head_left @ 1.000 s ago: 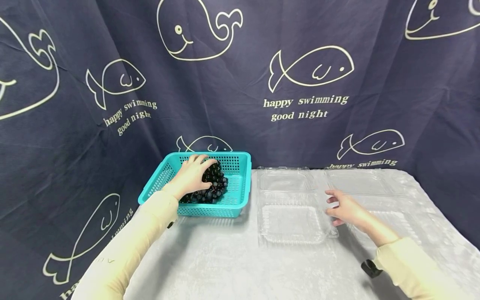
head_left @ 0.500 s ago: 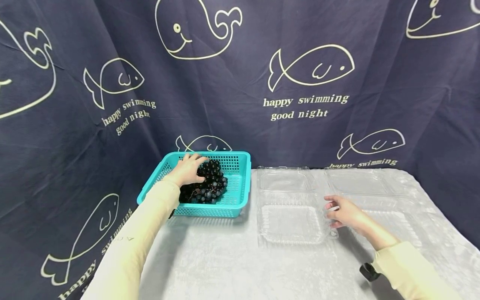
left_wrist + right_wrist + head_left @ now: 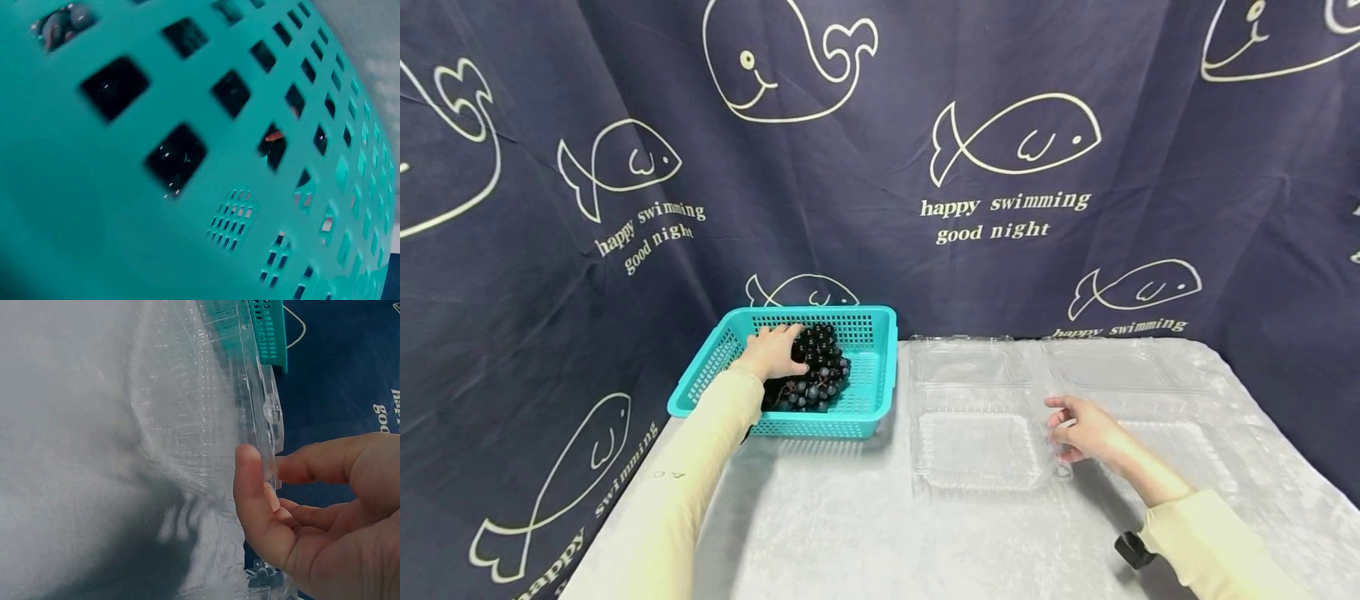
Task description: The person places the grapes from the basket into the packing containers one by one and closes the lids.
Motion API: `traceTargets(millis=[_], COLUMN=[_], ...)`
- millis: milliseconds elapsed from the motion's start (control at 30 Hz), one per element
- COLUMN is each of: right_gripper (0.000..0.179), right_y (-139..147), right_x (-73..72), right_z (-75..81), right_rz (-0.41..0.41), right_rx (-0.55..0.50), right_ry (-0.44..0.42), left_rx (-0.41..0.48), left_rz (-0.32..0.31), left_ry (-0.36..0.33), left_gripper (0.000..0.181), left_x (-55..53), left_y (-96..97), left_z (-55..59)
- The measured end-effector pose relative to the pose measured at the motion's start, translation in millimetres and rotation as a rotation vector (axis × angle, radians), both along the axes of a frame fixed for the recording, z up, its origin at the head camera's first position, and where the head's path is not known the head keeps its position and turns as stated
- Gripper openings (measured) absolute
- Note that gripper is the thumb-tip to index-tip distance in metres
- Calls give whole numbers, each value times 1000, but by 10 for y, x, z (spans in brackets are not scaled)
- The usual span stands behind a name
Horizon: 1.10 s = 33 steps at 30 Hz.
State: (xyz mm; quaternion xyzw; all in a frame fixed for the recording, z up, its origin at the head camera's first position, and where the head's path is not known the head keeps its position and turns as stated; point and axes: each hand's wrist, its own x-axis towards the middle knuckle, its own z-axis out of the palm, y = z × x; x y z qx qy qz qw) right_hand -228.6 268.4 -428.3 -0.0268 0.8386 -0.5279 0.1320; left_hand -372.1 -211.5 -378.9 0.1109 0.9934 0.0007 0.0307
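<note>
In the head view my left hand reaches into a turquoise basket and rests among dark grapes. Its thumb lies over the bunch; the fingertips are bent down and partly hidden, so its grip cannot be made out. The left wrist view shows only the perforated basket wall, with grapes behind the holes. At the right edge of a clear plastic clamshell container, my right hand has bent fingers. In the right wrist view its thumb and fingers pinch the container's rim.
A second clear plastic container lies opened out on the right, partly behind my right forearm. Both containers lie on a pale cloth-covered table. Behind the table hangs a dark blue curtain with fish and whale outlines.
My left hand has shifted left and lower in the basket, uncovering more of the grapes. The right hand has moved slightly down and stays by the container's edge.
</note>
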Motion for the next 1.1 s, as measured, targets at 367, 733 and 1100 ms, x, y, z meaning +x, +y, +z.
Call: traceTargets(millis=[367, 733, 1100], right_gripper=[62, 62, 63], right_y=[-6, 3, 3], right_x=[-11, 15, 9], right_z=[-32, -1, -25], right_rz=[7, 9, 6], right_rx=[-39, -27, -26], right_ry=[-21, -17, -21], left_rx=[-27, -46, -67], left_rz=[18, -80, -83], left_ry=[0, 54, 49], left_gripper=[93, 100, 95], left_x=[-100, -134, -133], left_y=[17, 138, 168], left_z=[-153, -207, -237])
